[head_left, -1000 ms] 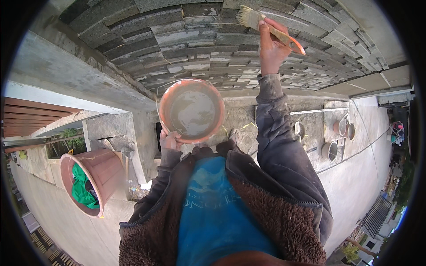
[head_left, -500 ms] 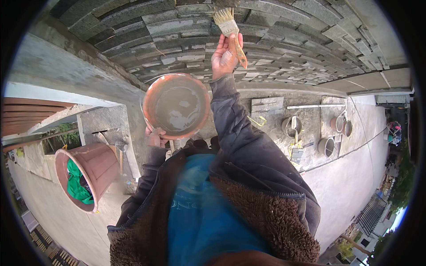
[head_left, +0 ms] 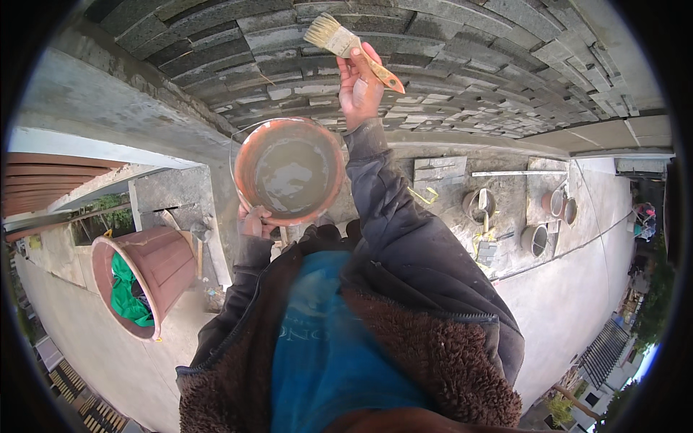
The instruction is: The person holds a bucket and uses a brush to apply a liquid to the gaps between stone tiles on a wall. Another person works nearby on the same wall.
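In my right hand (head_left: 359, 90) is a flat paintbrush (head_left: 345, 42) with pale bristles and a worn wooden handle. Its bristles point up and left, close to the grey stacked-stone wall (head_left: 289, 45); I cannot tell whether they touch it. With my left hand (head_left: 255, 221) I grip the near-left rim of an orange bucket (head_left: 242, 169). Murky grey-brown liquid (head_left: 302, 162) fills part of the bucket, with light reflections on its surface. A thin wire handle hangs at the bucket's left side. The left fingertips are partly hidden by the rim.
To my left stands a large pinkish-brown tub (head_left: 162, 278) with green cloth (head_left: 128, 296) inside, beside a hammer (head_left: 198, 234). On the right floor are several small buckets (head_left: 533, 240), a long straight bar (head_left: 518, 173) and stone slabs (head_left: 440, 170).
My right hand has turned the paintbrush so its bristles swing left and its handle end moves right. The left hand still grips the bucket rim.
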Demonstrator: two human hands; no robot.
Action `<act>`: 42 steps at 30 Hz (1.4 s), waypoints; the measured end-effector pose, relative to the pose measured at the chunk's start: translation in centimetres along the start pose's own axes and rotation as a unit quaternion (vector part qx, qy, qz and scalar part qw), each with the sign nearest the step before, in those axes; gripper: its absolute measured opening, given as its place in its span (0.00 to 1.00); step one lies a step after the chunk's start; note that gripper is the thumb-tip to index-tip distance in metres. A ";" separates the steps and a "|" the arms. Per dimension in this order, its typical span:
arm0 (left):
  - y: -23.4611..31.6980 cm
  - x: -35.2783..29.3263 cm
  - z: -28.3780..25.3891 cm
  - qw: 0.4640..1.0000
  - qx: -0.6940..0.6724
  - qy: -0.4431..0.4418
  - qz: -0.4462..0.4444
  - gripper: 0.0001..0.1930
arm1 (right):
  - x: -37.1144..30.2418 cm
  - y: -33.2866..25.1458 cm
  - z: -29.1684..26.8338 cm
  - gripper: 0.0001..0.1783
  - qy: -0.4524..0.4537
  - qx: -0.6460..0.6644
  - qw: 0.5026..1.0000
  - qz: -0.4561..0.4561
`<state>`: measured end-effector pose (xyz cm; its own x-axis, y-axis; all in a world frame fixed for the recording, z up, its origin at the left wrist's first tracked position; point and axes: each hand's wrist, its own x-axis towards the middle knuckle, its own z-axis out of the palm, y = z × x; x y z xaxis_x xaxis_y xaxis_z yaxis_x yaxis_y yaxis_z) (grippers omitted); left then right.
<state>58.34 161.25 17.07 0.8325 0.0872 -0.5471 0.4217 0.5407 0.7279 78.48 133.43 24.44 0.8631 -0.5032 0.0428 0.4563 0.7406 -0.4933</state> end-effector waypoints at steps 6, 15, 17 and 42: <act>-1.6 1.6 -0.2 1.000 -0.002 0.017 0.018 0.19 | -10.2 -3.3 -0.6 0.08 -0.342 -0.594 0.728 -0.023; -1.4 3.3 1.8 1.000 -0.009 -0.009 0.026 0.20 | -16.8 -3.2 -0.1 0.11 -0.393 -0.652 0.636 -0.123; -1.4 3.8 2.0 0.999 -0.004 -0.021 0.025 0.20 | -16.7 -3.9 0.8 0.14 -0.392 -0.624 0.653 -0.175; 0.2 3.1 0.0 1.000 0.013 -0.005 -0.003 0.25 | -1.7 2.3 3.7 0.19 -0.165 -0.623 0.593 -0.482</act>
<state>60.99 161.65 15.50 0.8335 0.0764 -0.5472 0.4353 0.5191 0.7356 78.83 137.66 26.39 0.4200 -0.1570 0.8938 0.4353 -0.8293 -0.3503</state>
